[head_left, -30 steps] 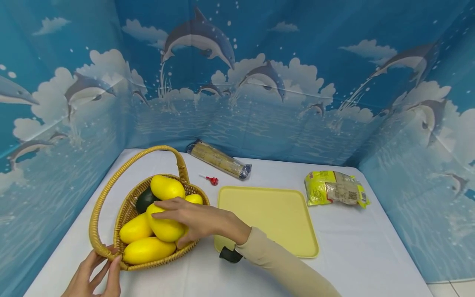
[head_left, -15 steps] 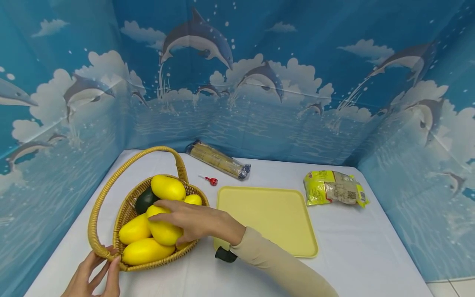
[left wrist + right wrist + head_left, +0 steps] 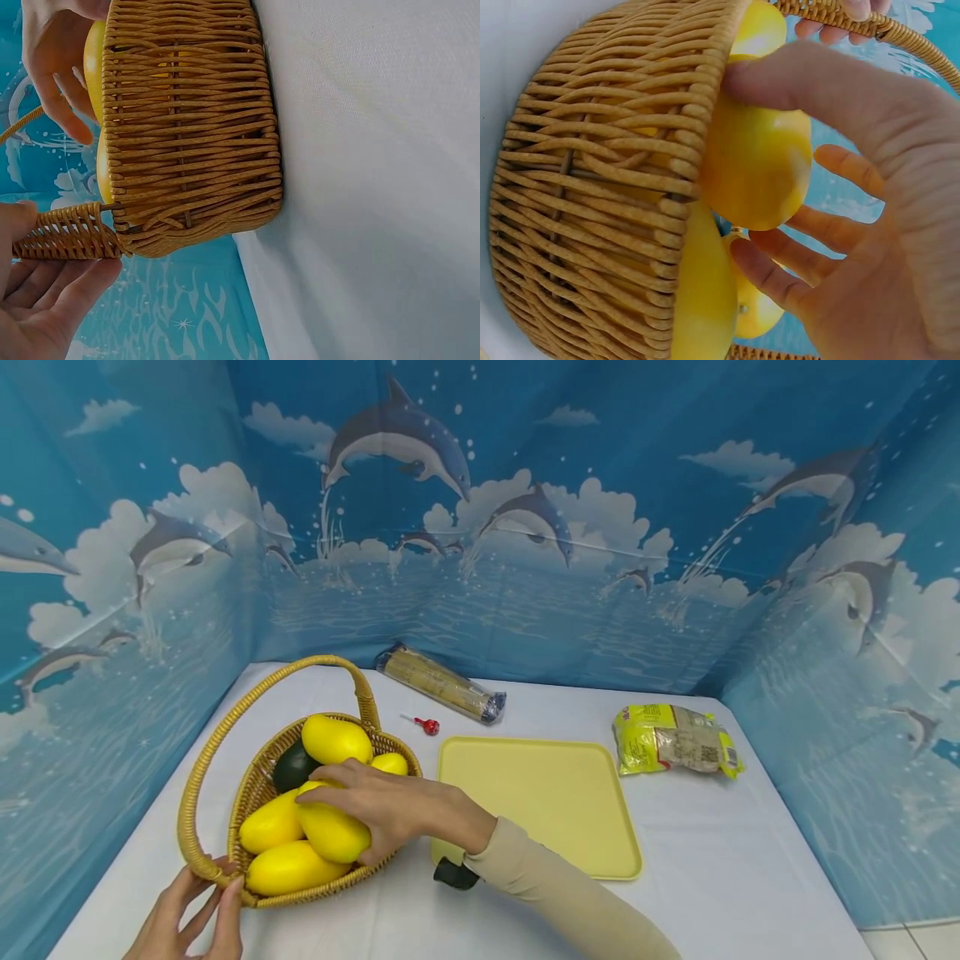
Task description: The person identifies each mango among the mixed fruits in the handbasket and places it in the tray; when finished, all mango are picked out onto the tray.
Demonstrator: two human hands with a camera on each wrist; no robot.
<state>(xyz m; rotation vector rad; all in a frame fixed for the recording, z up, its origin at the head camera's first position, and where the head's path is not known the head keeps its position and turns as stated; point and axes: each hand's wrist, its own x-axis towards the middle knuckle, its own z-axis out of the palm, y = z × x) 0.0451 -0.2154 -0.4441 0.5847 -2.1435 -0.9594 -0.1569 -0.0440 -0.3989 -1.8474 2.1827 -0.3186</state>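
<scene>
A wicker basket (image 3: 251, 792) with a tall handle (image 3: 193, 770) holds several yellow mangoes and a dark green fruit (image 3: 292, 767). With thumb and fingers, my left hand (image 3: 191, 912) grips the handle's base at the near left corner. My right hand (image 3: 390, 806) reaches in from the right and holds the topmost mango (image 3: 330, 828). In the right wrist view, the thumb lies across this mango (image 3: 761, 161) and the fingers curve along its other side. Another long mango (image 3: 294, 868) lies just below it, against the near rim. Lower fruit is partly hidden by the right hand.
A pale yellow tray (image 3: 540, 802) lies right of the basket, partly under the right forearm. Behind are a red lollipop (image 3: 429, 726) and a wrapped bundle of long sticks (image 3: 442, 682). A yellow-and-clear food bag (image 3: 678, 741) lies at the right.
The right hand's thumb has come in around the near end of the top mango, which has tilted slightly. The left hand stays at the handle base.
</scene>
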